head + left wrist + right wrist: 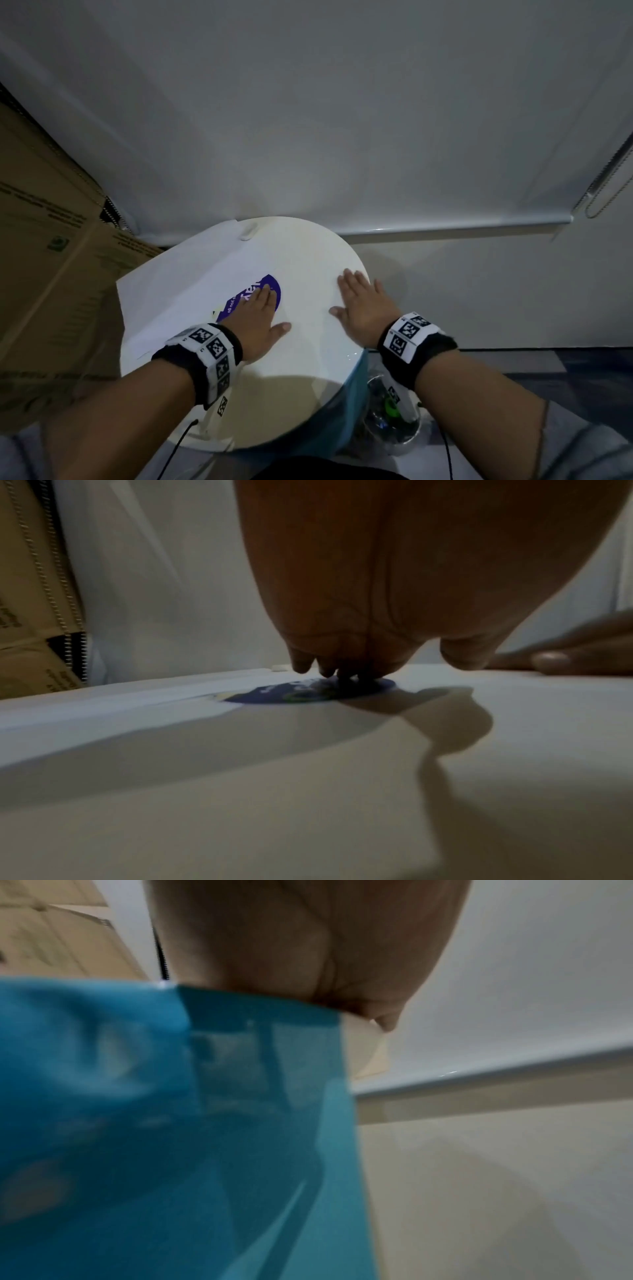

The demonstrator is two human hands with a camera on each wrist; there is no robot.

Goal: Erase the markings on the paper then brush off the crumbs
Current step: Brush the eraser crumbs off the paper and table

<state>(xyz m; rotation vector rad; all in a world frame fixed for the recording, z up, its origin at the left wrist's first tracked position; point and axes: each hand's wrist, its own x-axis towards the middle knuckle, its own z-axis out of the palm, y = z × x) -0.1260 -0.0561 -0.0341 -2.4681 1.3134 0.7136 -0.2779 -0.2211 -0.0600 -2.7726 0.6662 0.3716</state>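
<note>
Both hands lay flat on the round white table, probably to settle or steady the work before any rubbing began. The sheet of paper covered the table's left part, one corner hanging past the rim, and no markings could be made out on it. The eraser sat untouched at the far edge, well apart from either hand. The left hand rested open, fingers straight, on a purple sticker (its printed lettering partly hidden). The right hand was also open, holding nothing, palm pressed near the table's right rim.
</note>
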